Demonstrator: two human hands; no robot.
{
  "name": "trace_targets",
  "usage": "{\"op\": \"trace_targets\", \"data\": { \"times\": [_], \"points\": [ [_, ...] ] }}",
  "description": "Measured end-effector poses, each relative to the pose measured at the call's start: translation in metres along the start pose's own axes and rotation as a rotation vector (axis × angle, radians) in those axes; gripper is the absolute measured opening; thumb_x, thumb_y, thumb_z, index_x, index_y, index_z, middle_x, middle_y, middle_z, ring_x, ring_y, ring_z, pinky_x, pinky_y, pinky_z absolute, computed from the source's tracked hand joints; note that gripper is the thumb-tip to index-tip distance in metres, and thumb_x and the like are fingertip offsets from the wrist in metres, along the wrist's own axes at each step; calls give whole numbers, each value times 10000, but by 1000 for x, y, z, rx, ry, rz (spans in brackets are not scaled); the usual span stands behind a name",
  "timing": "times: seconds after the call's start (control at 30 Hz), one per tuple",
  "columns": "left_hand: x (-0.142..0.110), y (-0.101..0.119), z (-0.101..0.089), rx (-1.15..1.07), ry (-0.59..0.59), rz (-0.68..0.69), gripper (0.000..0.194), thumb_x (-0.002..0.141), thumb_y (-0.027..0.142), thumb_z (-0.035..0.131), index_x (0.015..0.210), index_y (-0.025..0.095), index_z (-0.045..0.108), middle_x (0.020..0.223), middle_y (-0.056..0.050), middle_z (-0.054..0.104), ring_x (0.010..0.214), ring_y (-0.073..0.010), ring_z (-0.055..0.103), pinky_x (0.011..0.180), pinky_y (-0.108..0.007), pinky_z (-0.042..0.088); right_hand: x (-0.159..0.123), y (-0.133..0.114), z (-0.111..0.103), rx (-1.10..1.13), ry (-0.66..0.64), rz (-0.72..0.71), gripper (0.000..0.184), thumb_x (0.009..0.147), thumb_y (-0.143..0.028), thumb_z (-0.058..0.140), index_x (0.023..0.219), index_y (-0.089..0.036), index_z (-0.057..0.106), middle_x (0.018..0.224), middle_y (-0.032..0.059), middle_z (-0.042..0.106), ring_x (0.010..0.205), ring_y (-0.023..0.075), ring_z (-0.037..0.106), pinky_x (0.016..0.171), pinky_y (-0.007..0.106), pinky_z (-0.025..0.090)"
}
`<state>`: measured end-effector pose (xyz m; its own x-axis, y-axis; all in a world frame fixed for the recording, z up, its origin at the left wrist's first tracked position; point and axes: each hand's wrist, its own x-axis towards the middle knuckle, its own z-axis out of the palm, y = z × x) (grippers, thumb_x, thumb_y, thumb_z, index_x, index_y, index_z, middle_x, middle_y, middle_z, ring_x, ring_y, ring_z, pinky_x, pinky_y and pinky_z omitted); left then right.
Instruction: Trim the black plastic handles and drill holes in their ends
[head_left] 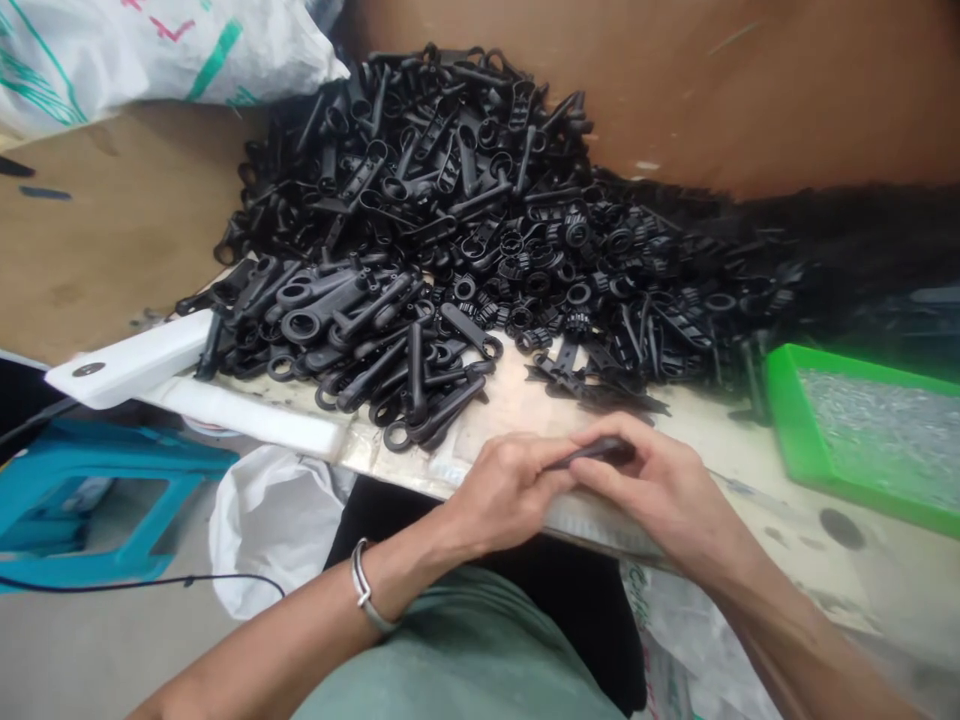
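Both hands meet at the table's front edge around one black plastic handle-shaped part (pixel 611 450). My left hand (pixel 514 490) pinches its left end between thumb and fingers. My right hand (pixel 652 485) is closed on its right end, with the thumb below and fingers above. Much of the part is hidden by the fingers. Just beyond my left hand lies a pile of similar black handle parts (pixel 352 310), each with a ring at one end. Thin flat black pieces (pixel 592 380) lie right behind the held part.
A tall heap of black parts (pixel 450 140) rises at the back, with small ribbed rings (pixel 577 295) beside it. At right stands a green tray (pixel 787 420) of tiny clear pieces. White bars (pixel 247 415) lie at left, above a white bag (pixel 262 530) and blue stool (pixel 150 450).
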<state>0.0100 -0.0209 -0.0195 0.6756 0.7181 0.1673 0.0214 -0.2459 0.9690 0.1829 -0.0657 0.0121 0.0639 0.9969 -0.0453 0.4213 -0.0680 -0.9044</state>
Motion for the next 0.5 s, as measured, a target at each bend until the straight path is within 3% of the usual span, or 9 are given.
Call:
{"op": "trace_targets", "data": {
  "times": [0.13,0.37,0.5],
  "points": [
    [-2,-5,3,180,65,57,357,946,169,519,1267,184,675,934,-58,757,802,-184,667,769,-307,517,-3,0,9,-45,114,-12,149,807,-374,723,848,-232,706,773,-12,696,667,150,631,584,219,522],
    [-2,-11,2,172,157,152,356,942,149,478,1248,114,657,910,-97,746,779,-190,662,743,-319,523,1,1,15,-116,125,-38,174,834,-416,733,844,-250,685,743,-45,695,582,128,615,511,198,495],
    [-1,-8,2,126,180,109,290,970,217,533,1195,131,693,878,-81,745,759,-181,669,733,-303,531,0,3,13,-220,135,-123,166,895,-417,686,923,-256,655,773,-53,680,557,121,592,501,209,483]
  ]
}}
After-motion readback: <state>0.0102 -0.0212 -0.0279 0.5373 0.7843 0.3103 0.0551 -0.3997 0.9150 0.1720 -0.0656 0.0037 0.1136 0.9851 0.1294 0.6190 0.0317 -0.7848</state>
